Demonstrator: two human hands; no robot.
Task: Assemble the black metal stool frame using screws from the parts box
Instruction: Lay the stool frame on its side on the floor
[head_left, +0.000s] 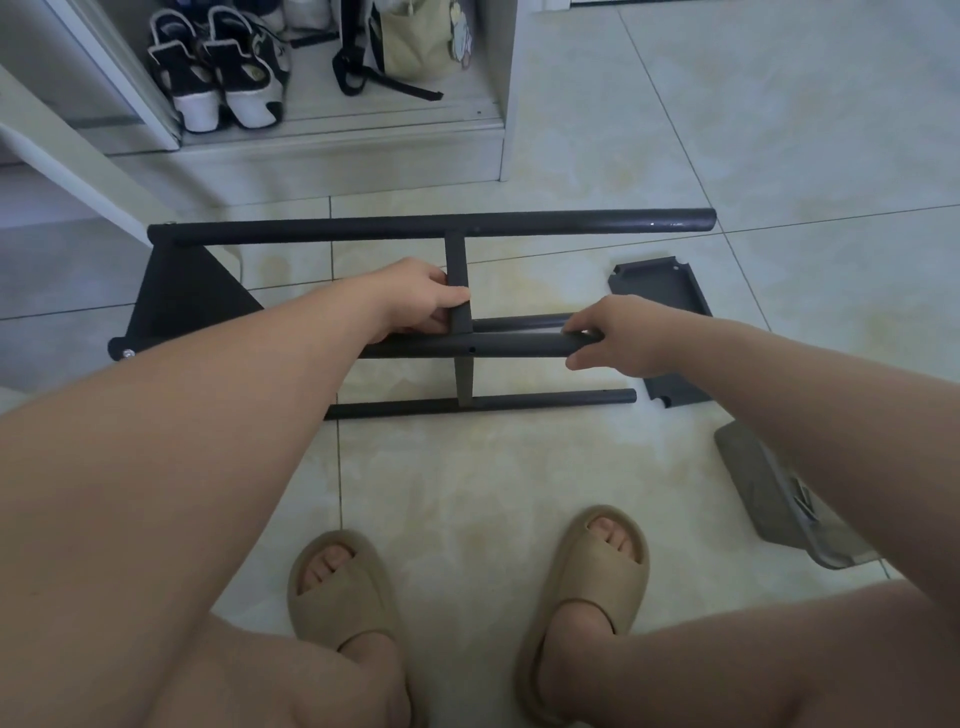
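Both hands on stool frame

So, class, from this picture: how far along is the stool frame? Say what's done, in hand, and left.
Done: the top leg looks fixed to the black plate, a screw showing at its corner. In hand: the left hand grips a crossbar; the right hand holds the middle leg. Left: that leg's hole looks empty, and a grey plate lies loose.

home entryway | tiled floor | shoes in cabinet
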